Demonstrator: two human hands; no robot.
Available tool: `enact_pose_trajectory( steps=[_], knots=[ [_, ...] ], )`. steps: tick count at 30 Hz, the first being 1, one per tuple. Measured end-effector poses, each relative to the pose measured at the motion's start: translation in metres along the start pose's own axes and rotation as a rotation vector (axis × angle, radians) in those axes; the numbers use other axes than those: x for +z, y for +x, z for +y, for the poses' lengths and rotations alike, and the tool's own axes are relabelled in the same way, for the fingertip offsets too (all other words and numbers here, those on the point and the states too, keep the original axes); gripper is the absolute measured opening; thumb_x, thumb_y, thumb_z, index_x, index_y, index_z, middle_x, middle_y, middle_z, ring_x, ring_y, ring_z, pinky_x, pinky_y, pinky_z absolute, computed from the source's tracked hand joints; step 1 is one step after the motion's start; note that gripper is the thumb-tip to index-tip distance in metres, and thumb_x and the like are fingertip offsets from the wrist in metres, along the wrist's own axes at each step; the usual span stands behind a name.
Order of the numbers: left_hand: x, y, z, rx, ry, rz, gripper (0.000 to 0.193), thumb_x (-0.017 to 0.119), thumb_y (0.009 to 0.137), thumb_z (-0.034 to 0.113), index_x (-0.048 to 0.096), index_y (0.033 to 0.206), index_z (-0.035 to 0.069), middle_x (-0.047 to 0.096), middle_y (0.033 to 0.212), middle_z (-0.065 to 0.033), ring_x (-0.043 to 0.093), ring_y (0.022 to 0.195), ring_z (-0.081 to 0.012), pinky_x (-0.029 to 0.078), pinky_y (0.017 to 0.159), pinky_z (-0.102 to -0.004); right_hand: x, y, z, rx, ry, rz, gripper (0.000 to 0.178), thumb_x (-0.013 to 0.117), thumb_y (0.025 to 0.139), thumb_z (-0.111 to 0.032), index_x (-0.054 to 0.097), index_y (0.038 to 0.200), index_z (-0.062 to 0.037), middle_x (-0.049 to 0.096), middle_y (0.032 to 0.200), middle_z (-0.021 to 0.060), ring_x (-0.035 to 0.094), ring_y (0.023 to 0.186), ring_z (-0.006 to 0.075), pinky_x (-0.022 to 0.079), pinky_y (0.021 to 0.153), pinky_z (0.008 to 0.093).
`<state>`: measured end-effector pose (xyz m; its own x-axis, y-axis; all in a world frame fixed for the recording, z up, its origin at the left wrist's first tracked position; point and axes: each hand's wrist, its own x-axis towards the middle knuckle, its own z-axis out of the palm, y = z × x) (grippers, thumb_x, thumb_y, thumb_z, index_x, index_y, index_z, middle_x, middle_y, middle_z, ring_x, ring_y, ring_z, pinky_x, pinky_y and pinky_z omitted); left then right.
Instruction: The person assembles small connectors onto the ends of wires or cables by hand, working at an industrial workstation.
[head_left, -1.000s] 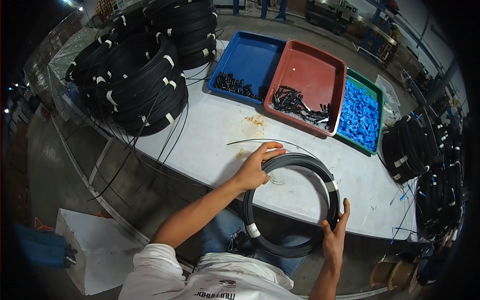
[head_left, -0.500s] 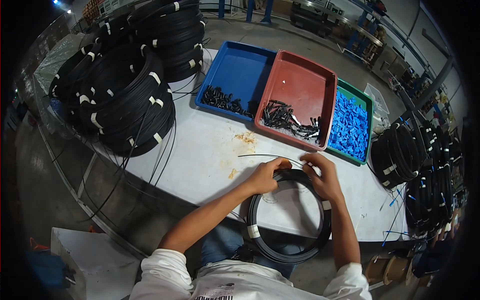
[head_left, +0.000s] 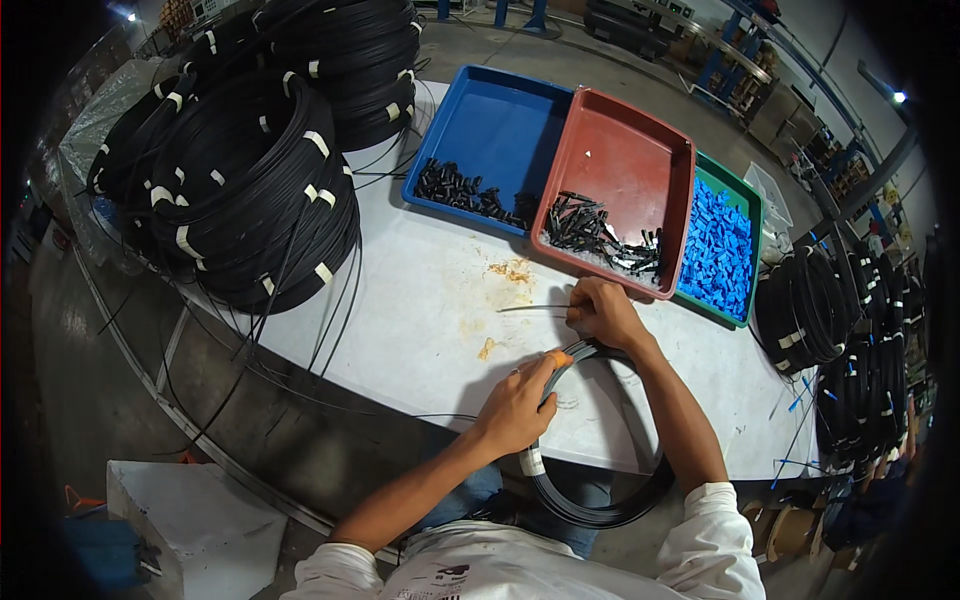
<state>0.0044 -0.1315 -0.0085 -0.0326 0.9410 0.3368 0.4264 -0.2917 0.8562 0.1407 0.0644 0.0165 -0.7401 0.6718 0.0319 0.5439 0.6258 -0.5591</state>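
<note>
A coil of black cable (head_left: 600,500), bound with white tape bands, hangs half over the near edge of the white table (head_left: 420,300). My left hand (head_left: 520,405) grips the coil's left side, fingers wrapped around the strands. My right hand (head_left: 600,312) is closed at the coil's top and pinches a thin loose cable end (head_left: 530,308) that sticks out to the left over the table. The coil's right side is hidden behind my right forearm.
Large stacks of taped black coils (head_left: 240,190) fill the table's left end; more coils (head_left: 840,340) hang at the right. A blue tray (head_left: 500,120) and a red tray (head_left: 630,160) hold small black parts; a green tray (head_left: 720,250) holds blue parts. A white box (head_left: 190,510) sits on the floor.
My right hand came up from the coil's lower right to its top and took the loose cable end. My left hand slid down the coil's left side. The view shifted closer.
</note>
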Motion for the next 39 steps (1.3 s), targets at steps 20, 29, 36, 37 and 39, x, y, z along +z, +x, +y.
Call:
enact_pose_trajectory(
  steps=[20, 29, 36, 37, 39],
  knots=[
    [-0.154, 0.162, -0.050, -0.136, 0.640, -0.014, 0.016, 0.069, 0.088, 0.019, 0.069, 0.098, 0.007, 0.074, 0.084, -0.0121, 0.073, 0.079, -0.0292, 0.056, 0.069, -0.0401, 0.015, 0.035, -0.018, -0.341, 0.040, -0.073, 0.025, 0.067, 0.076, 0.001, 0.065, 0.100, -0.0052, 0.066, 0.091, 0.0111, 0.067, 0.076, 0.0331, 0.054, 0.067, 0.0408],
    [-0.207, 0.226, -0.086, -0.234, 0.536, -0.171, 0.013, 0.066, 0.077, -0.003, 0.073, 0.089, -0.004, 0.073, 0.082, -0.0173, 0.071, 0.073, -0.0231, 0.055, 0.069, -0.0336, 0.020, 0.041, -0.021, -0.410, -0.018, -0.056, 0.027, 0.069, 0.079, -0.011, 0.067, 0.105, -0.0072, 0.067, 0.092, 0.0072, 0.067, 0.070, 0.0281, 0.054, 0.059, 0.0393],
    [-0.195, 0.240, -0.100, -0.308, 0.685, -0.366, 0.035, 0.054, 0.066, -0.009, 0.077, 0.090, 0.002, 0.073, 0.090, -0.0169, 0.069, 0.084, -0.0325, 0.054, 0.078, -0.0402, 0.021, 0.045, -0.021, -0.383, 0.009, -0.122, 0.027, 0.069, 0.077, -0.009, 0.067, 0.104, -0.0070, 0.069, 0.098, 0.0081, 0.070, 0.079, 0.0270, 0.057, 0.063, 0.0388],
    [-0.192, 0.241, -0.105, -0.306, 0.679, -0.373, 0.035, 0.054, 0.066, -0.009, 0.077, 0.090, 0.002, 0.073, 0.090, -0.0169, 0.069, 0.084, -0.0325, 0.054, 0.078, -0.0402, 0.022, 0.045, -0.021, -0.375, 0.009, -0.123, 0.027, 0.069, 0.077, -0.009, 0.067, 0.104, -0.0070, 0.069, 0.098, 0.0081, 0.070, 0.079, 0.0270, 0.057, 0.063, 0.0388],
    [-0.189, 0.243, -0.115, -0.084, 0.546, -0.325, 0.045, 0.050, 0.068, -0.014, 0.074, 0.103, 0.000, 0.070, 0.111, -0.0160, 0.066, 0.102, -0.0322, 0.051, 0.087, -0.0372, 0.021, 0.044, -0.022, -0.375, -0.006, -0.129, 0.027, 0.069, 0.077, -0.009, 0.068, 0.104, -0.0073, 0.070, 0.099, 0.0077, 0.070, 0.081, 0.0265, 0.057, 0.064, 0.0386]
  ],
)
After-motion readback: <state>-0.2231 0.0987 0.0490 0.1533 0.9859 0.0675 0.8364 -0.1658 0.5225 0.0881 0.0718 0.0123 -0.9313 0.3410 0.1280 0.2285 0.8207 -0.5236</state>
